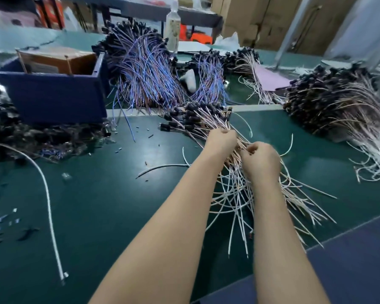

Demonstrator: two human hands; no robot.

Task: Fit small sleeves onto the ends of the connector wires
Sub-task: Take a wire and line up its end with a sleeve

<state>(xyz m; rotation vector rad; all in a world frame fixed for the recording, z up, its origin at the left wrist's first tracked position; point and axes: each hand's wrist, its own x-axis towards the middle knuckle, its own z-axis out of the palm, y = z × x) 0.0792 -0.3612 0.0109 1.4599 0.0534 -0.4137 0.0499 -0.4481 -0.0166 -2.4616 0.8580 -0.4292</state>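
The left hand (223, 139) is gripping a clutch of connector wires (208, 122) and the right hand (260, 160), just beside it, is pinching a strand, while the many ends fanning back past both wrists are looking bare, so most of the sleeving is seemingly waiting.

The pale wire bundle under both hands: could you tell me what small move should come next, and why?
Probably draw one wire free. The left hand and right hand have fingers curled into the pale wire bundle, whose loose ends fan tangled toward the person, so no single end is clear for a sleeve.
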